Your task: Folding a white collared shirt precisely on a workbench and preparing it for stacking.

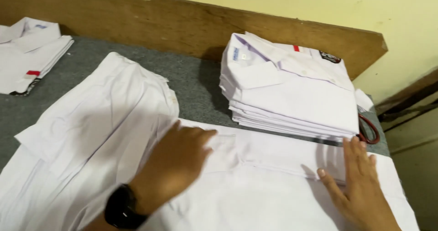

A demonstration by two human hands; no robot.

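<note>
While pressing the white shirt, both hands' fingers flat, holding nothing.

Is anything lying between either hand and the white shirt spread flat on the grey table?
Nothing visible: the left hand and right hand both press flat, directly on the spread white cotton shirt. The stack of folded white shirts and red-handled scissors sit just behind it.

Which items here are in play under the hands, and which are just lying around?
In hand:
- flat white shirt spread on the grey table, left hand and right hand pressing on it

Lying about:
- tall stack of folded white shirts
- red-handled scissors beside that stack
- loose white shirt at left
- folded white shirt, far left corner
</note>
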